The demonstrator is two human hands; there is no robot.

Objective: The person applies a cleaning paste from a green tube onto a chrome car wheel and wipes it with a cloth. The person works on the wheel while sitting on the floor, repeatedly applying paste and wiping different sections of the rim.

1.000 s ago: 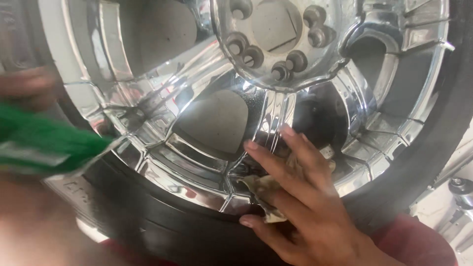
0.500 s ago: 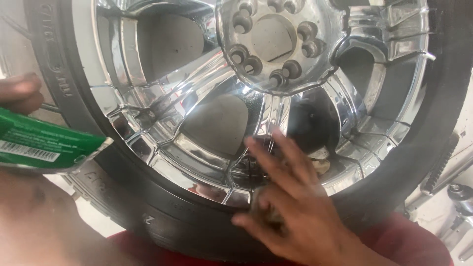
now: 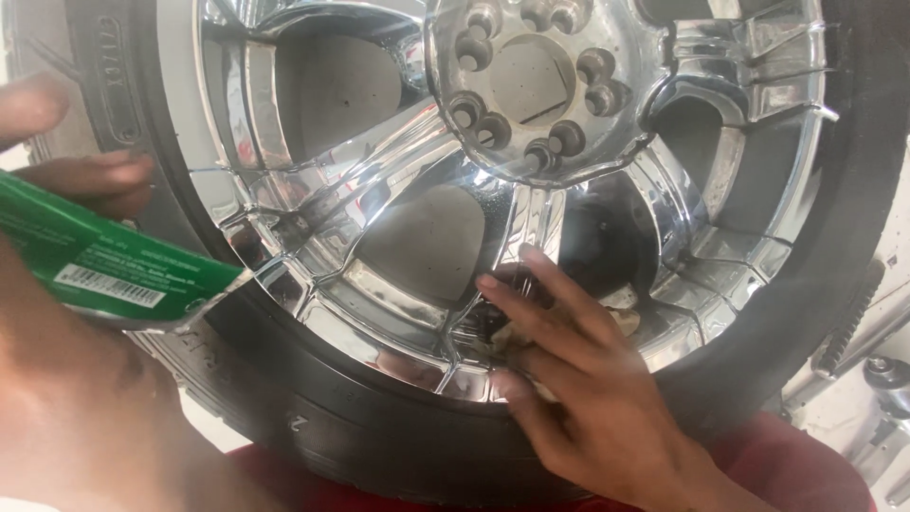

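A chrome wheel rim [image 3: 398, 199] with lug holes around its hub sits in a black tyre [image 3: 379, 446] and fills most of the view. My right hand [image 3: 588, 389] presses a small pale cloth [image 3: 517, 346], mostly hidden under the fingers, against the lower part of the rim between two spokes. My left hand [image 3: 76, 180] is at the left edge, close to the camera, holding a green tube [image 3: 104, 261] with a flat crimped end that points toward the rim's left side.
A red surface [image 3: 777, 455] shows beneath the tyre at the bottom. Grey metal parts [image 3: 882, 379] lie at the lower right beside the tyre. Pale floor shows at the lower left.
My right hand has shifted slightly along the lower rim with the cloth. The view has moved closer and to the left; the green tube stays at the left edge.
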